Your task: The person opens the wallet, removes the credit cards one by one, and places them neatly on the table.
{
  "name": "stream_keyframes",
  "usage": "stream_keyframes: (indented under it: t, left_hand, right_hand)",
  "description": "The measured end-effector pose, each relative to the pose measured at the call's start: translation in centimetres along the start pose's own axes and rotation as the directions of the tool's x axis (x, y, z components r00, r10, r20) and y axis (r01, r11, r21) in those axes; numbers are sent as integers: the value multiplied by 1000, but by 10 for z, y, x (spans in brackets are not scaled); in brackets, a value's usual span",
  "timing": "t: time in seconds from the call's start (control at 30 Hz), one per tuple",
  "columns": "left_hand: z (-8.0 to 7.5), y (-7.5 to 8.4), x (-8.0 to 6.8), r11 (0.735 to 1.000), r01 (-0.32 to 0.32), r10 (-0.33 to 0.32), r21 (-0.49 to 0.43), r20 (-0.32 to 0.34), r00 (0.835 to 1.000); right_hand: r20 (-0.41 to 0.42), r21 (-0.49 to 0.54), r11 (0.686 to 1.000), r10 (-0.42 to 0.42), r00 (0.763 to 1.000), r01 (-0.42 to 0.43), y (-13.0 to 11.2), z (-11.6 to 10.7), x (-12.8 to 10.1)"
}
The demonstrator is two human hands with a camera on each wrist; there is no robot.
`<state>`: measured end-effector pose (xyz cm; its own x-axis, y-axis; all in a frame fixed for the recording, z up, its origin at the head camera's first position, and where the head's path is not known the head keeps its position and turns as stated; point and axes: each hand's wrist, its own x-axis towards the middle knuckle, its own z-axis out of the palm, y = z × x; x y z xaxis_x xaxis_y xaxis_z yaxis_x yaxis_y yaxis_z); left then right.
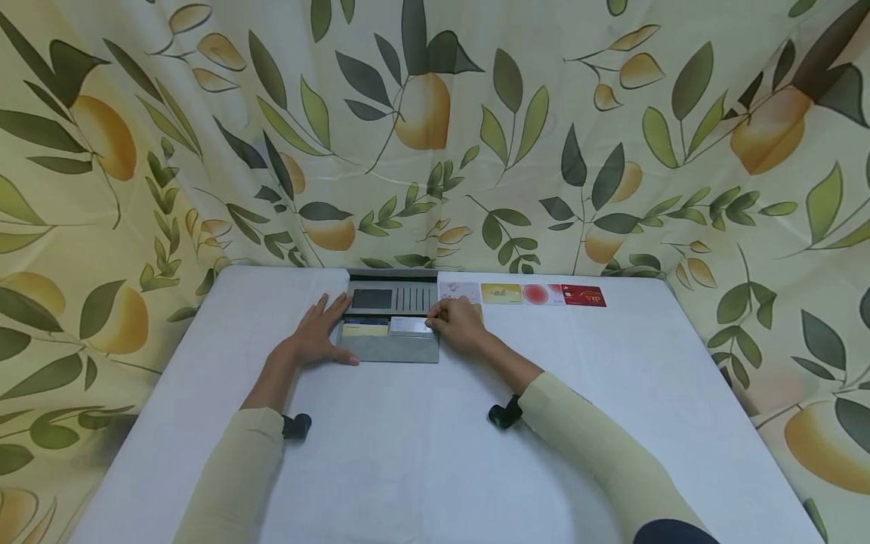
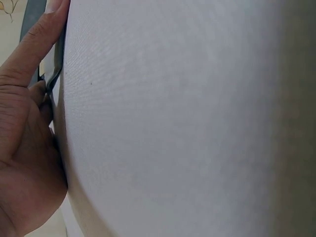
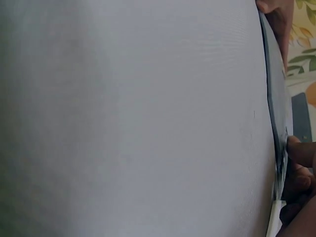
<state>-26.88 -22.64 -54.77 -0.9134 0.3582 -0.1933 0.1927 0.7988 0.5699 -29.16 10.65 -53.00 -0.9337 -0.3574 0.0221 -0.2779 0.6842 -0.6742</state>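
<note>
An open grey card wallet (image 1: 390, 349) lies flat at the back middle of the table. A yellow-and-dark card (image 1: 365, 329) and a silver card (image 1: 406, 326) sit in its lower slots. My left hand (image 1: 318, 334) rests flat on the wallet's left side, fingers straight. My right hand (image 1: 457, 325) has curled fingers pinching the right end of the silver card. The left wrist view shows the left hand (image 2: 24, 148) pressed against the wallet's edge (image 2: 58, 64). In the right wrist view, the right hand's fingers (image 3: 298, 173) meet the wallet's edge (image 3: 277, 113).
Several cards lie in a row right of the wallet: a white card (image 1: 460, 291), a yellow card (image 1: 501, 293), a red-and-white card (image 1: 542, 295) and a red VIP card (image 1: 584, 296). The white tablecloth (image 1: 421, 453) covers the table. A leaf-print curtain (image 1: 435, 136) surrounds it.
</note>
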Motion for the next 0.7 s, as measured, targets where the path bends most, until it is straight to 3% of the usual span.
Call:
stream_keyframes:
  t: [0.17,0.53,0.7]
  left_hand:
    - [1,0,0,1000,1,-1,-14,5,1000]
    - [1,-1,0,1000,-8,8,-6,0,1000]
    - [-3,6,-4,1000,1,-1,-16,-4,1000]
  right_hand:
    - [-28,-63,998,25,999,-27,1,0,3]
    - [-6,-92,996,12,1000,-13,-5,-1,2]
    - [-15,-86,996,14,1000,-16,-5,1,3]
